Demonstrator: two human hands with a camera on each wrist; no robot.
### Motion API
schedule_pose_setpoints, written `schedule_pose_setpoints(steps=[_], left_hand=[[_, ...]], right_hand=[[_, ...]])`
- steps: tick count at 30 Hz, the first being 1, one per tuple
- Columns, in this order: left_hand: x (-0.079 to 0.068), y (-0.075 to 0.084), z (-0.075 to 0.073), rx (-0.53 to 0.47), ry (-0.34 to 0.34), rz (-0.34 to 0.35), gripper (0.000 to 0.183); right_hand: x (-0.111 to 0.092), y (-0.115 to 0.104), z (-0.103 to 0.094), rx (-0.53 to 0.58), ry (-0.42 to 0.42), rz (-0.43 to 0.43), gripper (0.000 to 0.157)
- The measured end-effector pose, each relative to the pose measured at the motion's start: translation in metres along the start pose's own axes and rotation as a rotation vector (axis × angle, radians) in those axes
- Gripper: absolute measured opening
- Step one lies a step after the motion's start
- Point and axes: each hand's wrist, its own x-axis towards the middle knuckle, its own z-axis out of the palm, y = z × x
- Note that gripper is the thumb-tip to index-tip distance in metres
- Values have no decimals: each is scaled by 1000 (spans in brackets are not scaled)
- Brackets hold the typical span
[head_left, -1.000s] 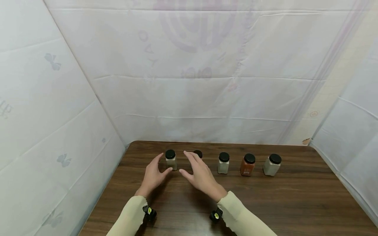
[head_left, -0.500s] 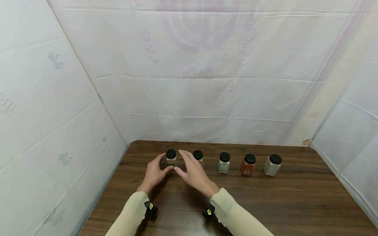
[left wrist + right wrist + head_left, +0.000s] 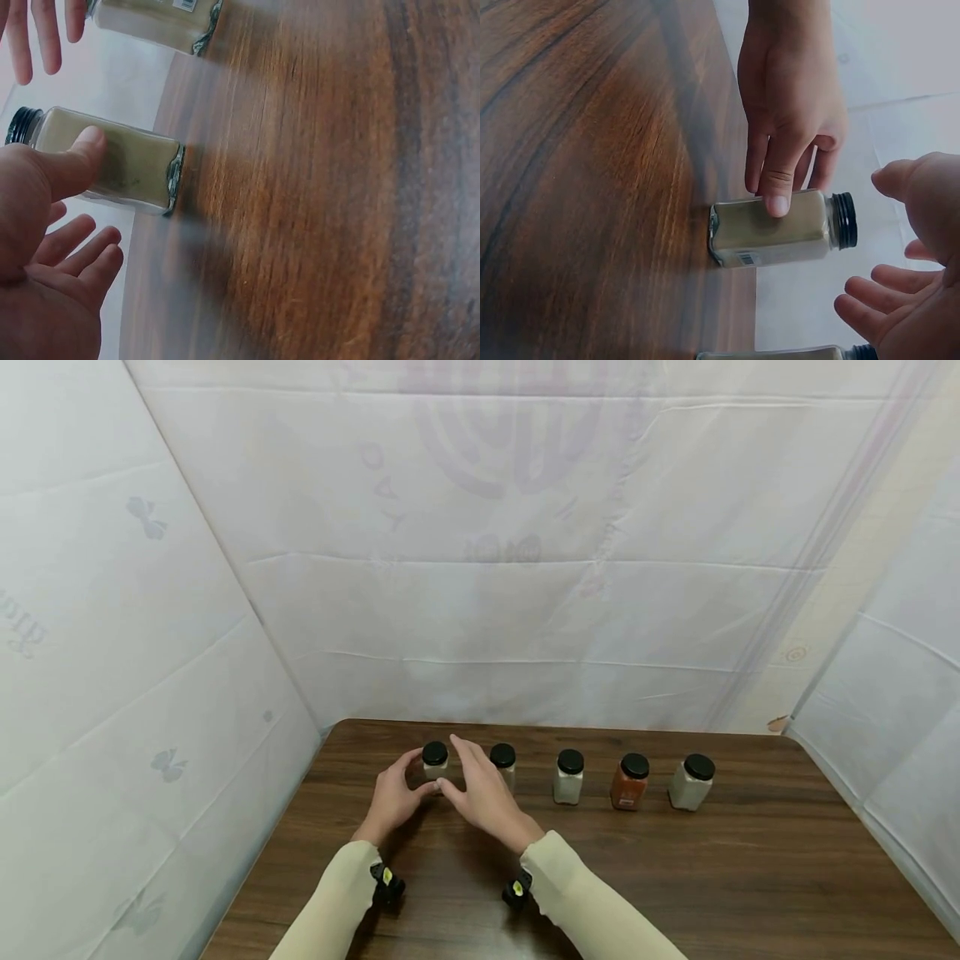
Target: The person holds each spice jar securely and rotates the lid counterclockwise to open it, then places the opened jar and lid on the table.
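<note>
A square glass spice jar (image 3: 436, 772) with a black lid and pale greenish-beige powder stands upright at the left end of a row. My left hand (image 3: 392, 797) grips it from the left, thumb across its front and fingers partly hidden behind. In the right wrist view, the thumb lies flat on the jar (image 3: 802, 234). My right hand (image 3: 486, 793) is held just right of this jar, fingers spread, thumb apart from them and holding nothing. Right behind that hand is a second pale jar (image 3: 504, 757), partly covered in the head view.
Farther right along the row stand a pale jar (image 3: 567, 781), an orange-red jar (image 3: 628, 785) and a wider pale jar (image 3: 690, 786), all black-lidded. They stand toward the back of a dark wooden table (image 3: 675, 885). White sheeting (image 3: 480, 635) hangs behind and at both sides.
My right hand has moved left toward the leftmost jar, uncovering more of the second jar. My left hand has closed in from beside the leftmost jar to grip it. The other jars stay put.
</note>
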Motion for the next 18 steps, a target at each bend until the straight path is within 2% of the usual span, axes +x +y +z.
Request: schedule_pose_setpoints(steps=[6, 13, 18], left_hand=[[3, 0, 0, -70, -32, -46, 66], [7, -3, 3, -89, -65, -47, 63], [11, -5, 4, -102, -68, -78, 58]], right_hand=[[2, 3, 3, 10, -6, 31, 73], [4, 6, 6, 22, -11, 51, 73], [5, 6, 8, 31, -15, 67, 73]])
